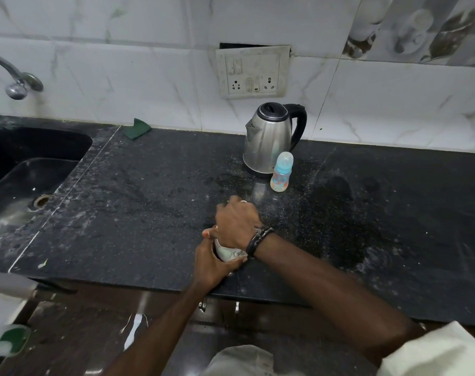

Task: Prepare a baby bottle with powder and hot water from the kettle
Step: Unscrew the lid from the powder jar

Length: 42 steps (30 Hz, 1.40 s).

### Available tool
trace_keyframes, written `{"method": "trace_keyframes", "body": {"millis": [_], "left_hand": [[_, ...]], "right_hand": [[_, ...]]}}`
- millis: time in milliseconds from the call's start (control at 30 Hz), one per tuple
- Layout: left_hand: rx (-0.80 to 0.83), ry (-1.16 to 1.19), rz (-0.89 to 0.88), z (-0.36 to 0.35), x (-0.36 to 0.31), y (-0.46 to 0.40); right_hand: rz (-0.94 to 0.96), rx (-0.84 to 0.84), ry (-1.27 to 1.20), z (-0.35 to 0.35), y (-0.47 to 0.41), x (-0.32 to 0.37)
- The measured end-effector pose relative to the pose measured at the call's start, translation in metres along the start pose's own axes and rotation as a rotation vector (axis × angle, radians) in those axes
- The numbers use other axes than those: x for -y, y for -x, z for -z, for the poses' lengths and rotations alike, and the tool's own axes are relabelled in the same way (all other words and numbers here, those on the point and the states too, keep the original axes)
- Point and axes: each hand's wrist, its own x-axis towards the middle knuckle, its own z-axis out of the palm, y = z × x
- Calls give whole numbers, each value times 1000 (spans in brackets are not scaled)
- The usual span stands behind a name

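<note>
Near the front edge of the dark speckled surface (149, 213), my left hand (212, 263) wraps its grip around a small pale container (228, 253), fingers curled under its side. My right hand (236, 222) sits on top of it, grip closed over the upper part, which it hides. At one o'clock from my hands stands the capped baby bottle (281, 172), upright, just in front of the steel kettle (270, 139). The sink (27, 169) lies at nine o'clock.
</note>
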Motion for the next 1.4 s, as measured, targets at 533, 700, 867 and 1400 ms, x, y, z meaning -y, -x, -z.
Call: {"method": "trace_keyframes", "body": {"millis": [533,700,867,1400], "left_hand": [[1,69,-80,2,-5,6],[-24,56,-110,0,-9,5],[-12,35,-110,-1,-3,4],[-20,60,-99,-1,-5,5]], "right_hand": [[252,16,-318,4,34,-43],[149,15,-492,-14,58,-89],[7,36,-408,-61,68,-100],[-78,6,-276,-118,74,-73]]}}
